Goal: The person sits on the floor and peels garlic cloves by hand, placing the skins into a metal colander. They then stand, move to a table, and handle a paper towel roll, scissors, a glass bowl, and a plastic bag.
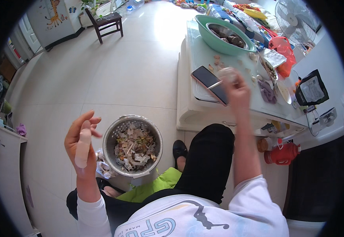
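My right hand (237, 89) is blurred over the cabinet top, closed on a whitish bulb (228, 74) that looks like garlic. A thin white stalk (215, 85) sticks out from it across a smartphone (210, 84) with a dark screen. My left hand (83, 142) is raised beside a metal pail (106, 154), fingers slightly curled and apart, with nothing visible in them. Along its thumb runs a pale strip (83, 148), like a plaster or finger cover. Papery skins and scraps (136, 146) lie inside the pail, whose upper wall is perforated.
A green basin (204, 35) holds a metal bowl of dark round roots. Garlic cloves (216, 60), bowls (283, 91), a purple cloth (267, 91) and a red plastic bag (284, 56) lie on the white cabinet (186, 115). A red jug (283, 153) stands below; a chair (108, 22) stands farther off.
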The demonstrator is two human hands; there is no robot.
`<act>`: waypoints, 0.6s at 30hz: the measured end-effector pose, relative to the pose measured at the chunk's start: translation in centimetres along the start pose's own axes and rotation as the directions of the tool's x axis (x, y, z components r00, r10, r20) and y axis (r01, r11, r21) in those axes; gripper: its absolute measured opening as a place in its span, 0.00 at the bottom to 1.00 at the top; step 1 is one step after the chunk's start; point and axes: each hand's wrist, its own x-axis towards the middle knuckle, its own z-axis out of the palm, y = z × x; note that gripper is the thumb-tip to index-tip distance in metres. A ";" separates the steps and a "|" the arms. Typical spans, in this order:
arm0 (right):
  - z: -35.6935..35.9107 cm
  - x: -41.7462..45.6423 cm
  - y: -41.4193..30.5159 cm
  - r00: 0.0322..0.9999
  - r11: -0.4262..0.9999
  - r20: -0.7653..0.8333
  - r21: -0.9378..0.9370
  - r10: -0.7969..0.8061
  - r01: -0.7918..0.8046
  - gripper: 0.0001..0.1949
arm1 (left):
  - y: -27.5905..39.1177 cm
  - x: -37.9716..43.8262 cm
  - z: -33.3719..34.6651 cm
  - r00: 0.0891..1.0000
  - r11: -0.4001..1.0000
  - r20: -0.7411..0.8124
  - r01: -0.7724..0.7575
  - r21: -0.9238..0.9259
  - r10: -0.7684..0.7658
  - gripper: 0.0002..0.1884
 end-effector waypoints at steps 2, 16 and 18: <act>-7.5 5.1 4.6 0.987 0.795 -0.157 -0.602 -0.022 -0.078 0.22 | -0.7 0.1 1.2 1.000 1.000 -0.017 -0.013 0.021 0.014 0.17; -4.3 2.0 2.6 0.989 0.977 -0.072 -0.180 -0.127 0.112 0.25 | -0.2 -0.3 3.0 0.982 0.977 0.007 -0.189 0.100 0.189 0.15; 4.2 -4.5 -5.0 0.974 0.920 0.149 0.331 0.168 -0.209 0.25 | -0.8 -0.5 2.6 0.981 0.976 0.009 -0.193 0.103 0.193 0.16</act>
